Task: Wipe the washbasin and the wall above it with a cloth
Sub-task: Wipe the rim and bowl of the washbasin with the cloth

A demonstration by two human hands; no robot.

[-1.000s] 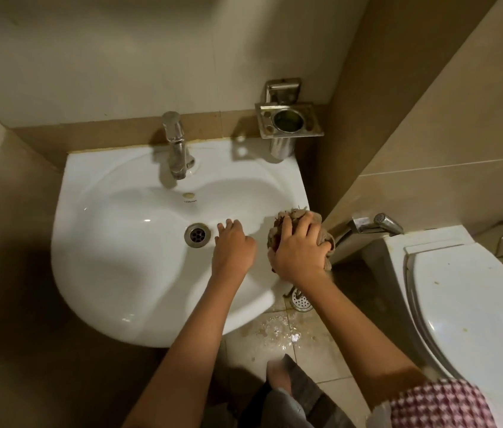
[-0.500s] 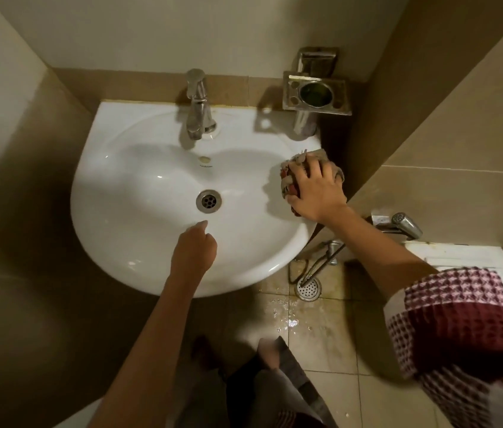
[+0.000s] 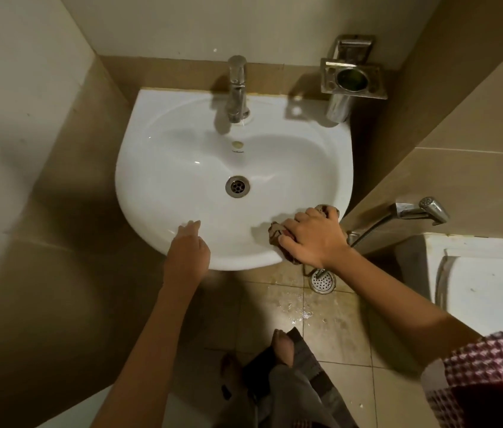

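Observation:
A white washbasin [image 3: 182, 168] hangs on the back wall [image 3: 213, 23], with a chrome tap [image 3: 237, 88] and a drain [image 3: 237, 186]. My right hand [image 3: 312, 236] presses a crumpled brown cloth [image 3: 276, 231] onto the basin's front right rim. My left hand [image 3: 187, 251] rests on the front left rim, fingers loosely curled, holding nothing.
A metal tumbler holder [image 3: 352, 80] is fixed to the wall right of the tap. A hand sprayer [image 3: 423, 208] hangs on the right wall beside the white toilet [image 3: 485, 288]. A floor drain [image 3: 321, 281] and wet tiles lie below the basin. My feet [image 3: 281, 344] stand there.
My right hand slid the cloth from the basin's right rim near the holder down to the front right rim. My left hand shifted to the front left rim.

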